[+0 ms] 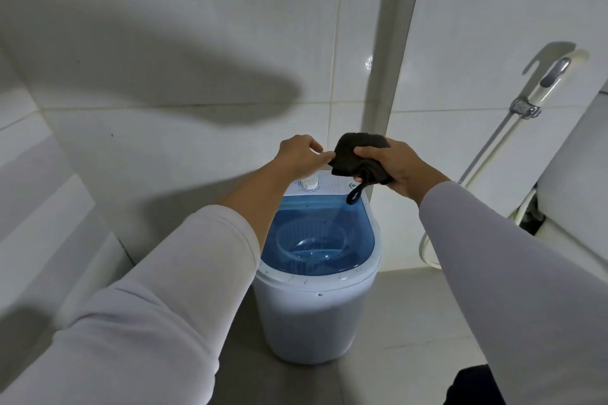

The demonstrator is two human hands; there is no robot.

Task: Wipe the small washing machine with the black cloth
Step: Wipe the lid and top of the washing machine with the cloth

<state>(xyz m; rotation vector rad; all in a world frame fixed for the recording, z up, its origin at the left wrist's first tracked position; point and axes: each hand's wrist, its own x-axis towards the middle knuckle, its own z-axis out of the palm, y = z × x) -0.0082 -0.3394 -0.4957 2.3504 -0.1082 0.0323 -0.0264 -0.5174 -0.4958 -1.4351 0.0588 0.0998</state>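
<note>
The small white washing machine stands on the floor against the tiled wall, with a blue see-through lid and a white dial at its back. Above the dial, my right hand grips the bunched black cloth, whose loop hangs down toward the lid. My left hand pinches the cloth's left edge with thumb and fingertip. Both hands are held above the machine, not touching it.
A white pipe runs up the wall behind the machine. A spray hose in its wall holder and a white toilet are at the right. A white ledge lies to the left. Grey floor surrounds the machine.
</note>
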